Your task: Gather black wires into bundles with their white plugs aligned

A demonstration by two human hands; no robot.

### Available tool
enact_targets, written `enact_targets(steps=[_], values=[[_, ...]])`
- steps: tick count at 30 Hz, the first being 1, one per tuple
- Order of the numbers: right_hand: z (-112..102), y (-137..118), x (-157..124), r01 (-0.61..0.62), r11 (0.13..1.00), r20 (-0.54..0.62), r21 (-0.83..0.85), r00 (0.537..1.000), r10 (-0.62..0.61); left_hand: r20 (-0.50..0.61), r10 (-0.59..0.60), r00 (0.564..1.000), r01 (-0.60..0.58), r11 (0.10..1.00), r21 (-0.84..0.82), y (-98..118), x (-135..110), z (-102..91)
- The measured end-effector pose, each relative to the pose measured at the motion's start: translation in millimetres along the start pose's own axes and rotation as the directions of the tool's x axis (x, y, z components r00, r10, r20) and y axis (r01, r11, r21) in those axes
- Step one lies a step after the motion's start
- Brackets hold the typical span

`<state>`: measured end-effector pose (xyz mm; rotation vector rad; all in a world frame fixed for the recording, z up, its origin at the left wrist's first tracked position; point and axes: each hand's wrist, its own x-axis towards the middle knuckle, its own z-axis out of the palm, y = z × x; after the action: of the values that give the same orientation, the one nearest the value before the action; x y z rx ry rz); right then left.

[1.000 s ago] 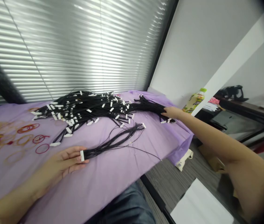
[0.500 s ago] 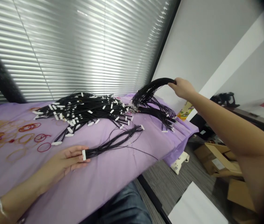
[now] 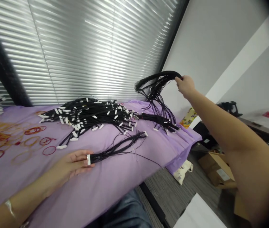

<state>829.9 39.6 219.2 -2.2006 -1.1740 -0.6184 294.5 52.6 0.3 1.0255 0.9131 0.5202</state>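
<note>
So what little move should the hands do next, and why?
Maybe bring the wires in the right hand toward the low bundle: they hang in the air, while the left hand holds that bundle's white plug by the cloth.

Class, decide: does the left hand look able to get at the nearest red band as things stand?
Probably yes: the red band lies close by the left hand with nothing seen between them, though that hand's grip would likely have to leave the connector.

we see a black wire harness [image 3: 113,151], white connectors [image 3: 88,159] at both ends, slantwise on the table [image 3: 115,177] — a black wire bundle [image 3: 159,75] hangs arched midair.
</note>
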Motion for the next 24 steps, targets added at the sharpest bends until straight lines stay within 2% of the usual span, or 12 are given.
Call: enact_targets(steps=[3, 5, 7, 10, 13, 17, 18, 20, 24], values=[[-8, -1, -2, -0.083, 0.996, -0.041, -0.031, 0.996, 0.082, 0.006, -0.011, 1.0, 0.011, 1.0, 0.011, 0, 2, -0.5], [-7, 0, -13, -0.103, 0.993, -0.041, -0.066, 0.994, 0.1, -0.004, -0.018, 1.0, 0.018, 1.0, 0.015, 1, 3, -0.6], [0, 6, -33, -0.089, 0.99, 0.03, -0.106, 0.995, 0.092, -0.009, -0.016, 1.0, 0.016, 1.0, 0.003, 1, 4, -0.3], [20, 22, -75, -0.026, 0.987, 0.236, -0.158, 0.97, 0.063, -0.011, -0.023, 1.0, 0.023, 1.0, 0.0, 2, 2, 2.3], [42, 45, -120, 0.072, 0.977, 0.469, -0.199, 0.882, 0.03, -0.056, -0.027, 0.998, 0.028, 0.999, 0.028, 8, -4, 8.2], [62, 69, -160, 0.193, 0.946, 0.662, -0.262, 0.749, 0.031, -0.098, -0.054, 0.994, 0.058, 0.998, 0.036, 16, -12, 14.3], [66, 70, -164, 0.218, 0.937, 0.68, -0.272, 0.733, 0.027, -0.102, -0.057, 0.993, 0.061, 0.997, 0.039, 17, -13, 14.5], [75, 63, -168, 0.269, 0.927, 0.682, -0.263, 0.731, -0.019, -0.094, -0.047, 0.994, 0.052, 0.998, 0.045, 17, -14, 13.3], [97, 24, -162, 0.352, 0.922, 0.648, -0.161, 0.742, -0.17, -0.06, -0.029, 0.998, 0.031, 0.999, 0.039, 13, -12, 9.7]])
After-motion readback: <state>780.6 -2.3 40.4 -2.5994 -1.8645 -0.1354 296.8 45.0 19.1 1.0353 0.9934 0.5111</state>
